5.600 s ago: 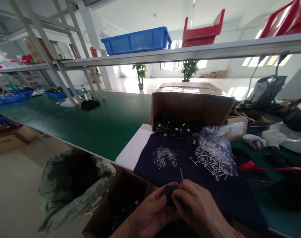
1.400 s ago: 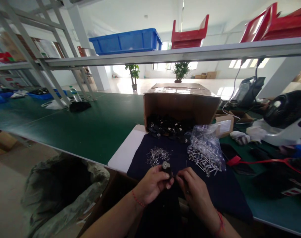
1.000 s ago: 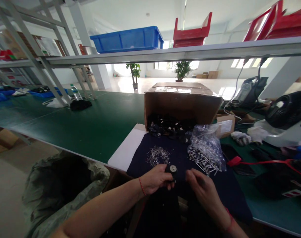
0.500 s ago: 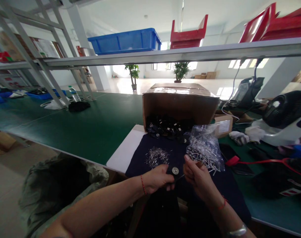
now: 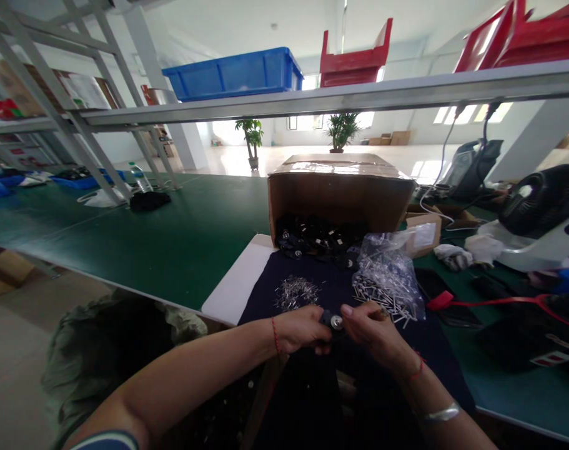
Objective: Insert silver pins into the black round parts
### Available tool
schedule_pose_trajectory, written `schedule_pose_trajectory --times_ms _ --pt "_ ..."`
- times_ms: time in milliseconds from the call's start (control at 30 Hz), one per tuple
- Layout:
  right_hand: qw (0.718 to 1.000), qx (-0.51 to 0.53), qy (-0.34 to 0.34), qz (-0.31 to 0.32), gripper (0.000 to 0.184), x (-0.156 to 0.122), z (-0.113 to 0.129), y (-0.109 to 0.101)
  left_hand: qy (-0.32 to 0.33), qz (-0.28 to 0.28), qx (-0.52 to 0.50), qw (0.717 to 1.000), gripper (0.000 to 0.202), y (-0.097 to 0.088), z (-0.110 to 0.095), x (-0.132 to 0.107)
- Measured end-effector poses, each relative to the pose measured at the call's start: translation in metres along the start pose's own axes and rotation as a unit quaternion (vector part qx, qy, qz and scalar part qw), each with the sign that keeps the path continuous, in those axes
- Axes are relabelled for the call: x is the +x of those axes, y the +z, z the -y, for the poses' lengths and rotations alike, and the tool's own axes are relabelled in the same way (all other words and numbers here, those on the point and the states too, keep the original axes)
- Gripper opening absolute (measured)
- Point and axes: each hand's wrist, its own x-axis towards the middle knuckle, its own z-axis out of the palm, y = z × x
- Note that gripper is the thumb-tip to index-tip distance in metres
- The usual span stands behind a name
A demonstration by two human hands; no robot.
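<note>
Head view: left hand (image 5: 300, 330) clenches black metal-centred disc (image 5: 335, 322); right hand (image 5: 371, 331) just beside, grip unclear; loose pins (image 5: 296, 294) beyond.

Up on the metal shelf rail (image 5: 359, 97), a blue plastic crate (image 5: 232, 75) sits by a red bin (image 5: 354, 53); a potted plant (image 5: 343, 128) stands beyond, and a water bottle (image 5: 140, 178) waits on the green bench (image 5: 125, 231)!

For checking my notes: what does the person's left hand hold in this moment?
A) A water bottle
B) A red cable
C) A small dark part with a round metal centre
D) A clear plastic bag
C. The left hand closes on the small dark part, and its round metal centre shows beside the fingers.
</note>
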Motion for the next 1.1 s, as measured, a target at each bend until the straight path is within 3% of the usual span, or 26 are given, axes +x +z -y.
schedule_pose_trajectory --times_ms 333,533,633,733,800,867,933,1000,1100 --pt "0.999 -0.003 -0.005 -0.038 0.070 -0.013 -0.016 0.000 -0.015 -0.004 0.078 0.997 0.010 -0.002 0.008 0.006" --pt "0.979 0.147 -0.014 -0.140 0.066 -0.020 -0.024 -0.009 -0.006 -0.079 0.100 0.992 0.025 0.003 0.024 0.011" --pt "0.967 0.205 -0.003 -0.150 0.065 -0.021 -0.025 -0.013 0.011 -0.094 0.084 0.992 0.026 0.009 0.022 -0.004" --pt "0.956 0.247 0.003 -0.156 0.065 -0.021 -0.026 -0.018 0.042 -0.072 0.024 0.996 0.022 0.014 0.030 -0.039" --pt "0.950 0.271 0.006 -0.155 0.066 -0.022 -0.026 -0.019 0.077 -0.054 -0.065 0.993 0.027 0.012 0.055 -0.064" --pt "0.944 0.291 0.007 -0.157 0.067 -0.023 -0.024 -0.019 0.075 -0.081 -0.136 0.985 0.035 0.004 0.097 -0.083" --pt "0.938 0.305 0.008 -0.165 0.066 -0.023 -0.021 -0.017 0.040 -0.179 -0.185 0.966 0.038 -0.009 0.151 -0.093" --pt "0.938 0.302 0.011 -0.171 0.063 -0.022 -0.020 -0.015 -0.030 -0.299 -0.252 0.920 0.032 -0.023 0.206 -0.098" --pt "0.941 0.289 0.015 -0.173 0.060 -0.021 -0.019 -0.013 -0.084 -0.394 -0.269 0.875 0.030 -0.040 0.267 -0.101"
